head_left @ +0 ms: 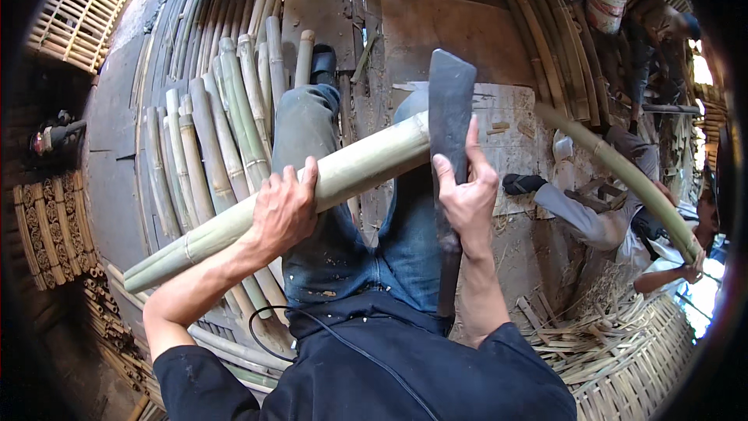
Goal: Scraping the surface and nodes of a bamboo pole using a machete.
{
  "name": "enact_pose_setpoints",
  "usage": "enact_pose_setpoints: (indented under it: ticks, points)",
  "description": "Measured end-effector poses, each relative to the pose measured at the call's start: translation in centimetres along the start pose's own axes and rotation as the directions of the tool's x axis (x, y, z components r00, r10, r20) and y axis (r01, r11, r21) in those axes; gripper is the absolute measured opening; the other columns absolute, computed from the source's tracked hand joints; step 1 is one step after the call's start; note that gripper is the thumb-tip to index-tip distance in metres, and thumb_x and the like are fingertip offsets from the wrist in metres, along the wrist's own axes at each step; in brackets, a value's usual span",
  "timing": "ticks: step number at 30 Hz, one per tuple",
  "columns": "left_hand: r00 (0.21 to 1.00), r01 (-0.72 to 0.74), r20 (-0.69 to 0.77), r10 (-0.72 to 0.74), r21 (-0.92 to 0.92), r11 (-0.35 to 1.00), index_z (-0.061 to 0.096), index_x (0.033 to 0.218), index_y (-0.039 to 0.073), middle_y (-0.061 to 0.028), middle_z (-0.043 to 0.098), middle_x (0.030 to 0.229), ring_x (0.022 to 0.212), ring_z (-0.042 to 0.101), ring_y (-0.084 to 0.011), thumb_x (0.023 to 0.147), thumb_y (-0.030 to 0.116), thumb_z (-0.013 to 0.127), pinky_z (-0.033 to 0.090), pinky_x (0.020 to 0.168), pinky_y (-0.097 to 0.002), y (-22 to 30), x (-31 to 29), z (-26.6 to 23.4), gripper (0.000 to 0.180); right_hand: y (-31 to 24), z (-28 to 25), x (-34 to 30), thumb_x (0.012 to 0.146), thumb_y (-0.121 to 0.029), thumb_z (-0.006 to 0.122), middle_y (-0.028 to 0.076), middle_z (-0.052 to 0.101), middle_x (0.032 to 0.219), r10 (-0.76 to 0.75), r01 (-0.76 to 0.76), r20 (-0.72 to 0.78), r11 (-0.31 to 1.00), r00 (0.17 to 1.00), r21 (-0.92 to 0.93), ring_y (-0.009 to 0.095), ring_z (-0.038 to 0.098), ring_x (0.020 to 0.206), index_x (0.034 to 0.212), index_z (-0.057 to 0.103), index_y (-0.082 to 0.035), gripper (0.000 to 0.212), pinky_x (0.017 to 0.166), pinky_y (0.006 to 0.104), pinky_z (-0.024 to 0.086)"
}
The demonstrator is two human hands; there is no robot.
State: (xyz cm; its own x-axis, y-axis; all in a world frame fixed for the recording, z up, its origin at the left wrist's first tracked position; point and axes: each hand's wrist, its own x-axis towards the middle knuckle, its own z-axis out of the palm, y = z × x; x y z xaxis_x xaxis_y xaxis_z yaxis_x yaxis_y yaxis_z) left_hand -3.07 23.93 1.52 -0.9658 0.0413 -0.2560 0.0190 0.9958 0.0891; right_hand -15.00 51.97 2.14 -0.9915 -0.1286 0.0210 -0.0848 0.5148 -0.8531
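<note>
A thick pale-green bamboo pole (366, 164) lies slantwise across my lap, its far end up toward the right and its near end down at the left. My left hand (282, 206) is wrapped round the pole near its middle. In my right hand (472, 203) is a machete (452, 105) with a broad dark blade, held upright. Thumb and fingers press on either side of it. The blade stands against the pole's right end and hides that end's edge; I cannot tell whether it has cut in.
Many bamboo pieces (206, 152) lie in rows at my left. Bundled sticks (54, 230) stand far left. At the right, a co-worker (662, 230) holds a long curved bamboo pole (623, 164). A woven basket (623, 359) of strips is near right; a white bucket (605, 4) stands behind.
</note>
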Motion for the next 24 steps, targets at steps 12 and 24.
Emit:
enact_pose_setpoints:
  ticks: [12, 24]
  points:
    - [0.998, -0.044, -0.043, 0.044, -0.002, 0.999, 0.047, 0.152, 0.001, -0.0258, 0.067, 0.106, 0.090, 0.070, -0.0425, 0.085, 0.018, 0.076, 0.056, 0.079, -0.0523, 0.3, -0.3, -0.3, 0.075, -0.6, 0.3, -2.8, 0.090, -0.005, 0.078, 0.033, 0.059, 0.154, -0.043, -0.040, 0.348, 0.973, 0.936, 0.227, 0.036, 0.062, 0.142, 0.162, 0.049, 0.002, 0.078, 0.120, 0.0398, 0.048]
    - [0.996, -0.016, -0.090, 0.024, 0.093, 0.996, 0.044, 0.159, 0.004, -0.0213, 0.061, 0.115, 0.102, 0.066, -0.0419, 0.072, 0.022, 0.088, 0.054, 0.089, -0.0508, -0.8, -0.9, 0.6, 0.099, 3.3, 0.1, -0.1, 0.095, -0.006, 0.078, 0.031, 0.074, 0.132, -0.048, 0.029, 0.064, 0.965, 0.997, 0.262, 0.030, 0.076, 0.119, 0.167, 0.044, -0.004, 0.081, 0.103, 0.0377, 0.058]
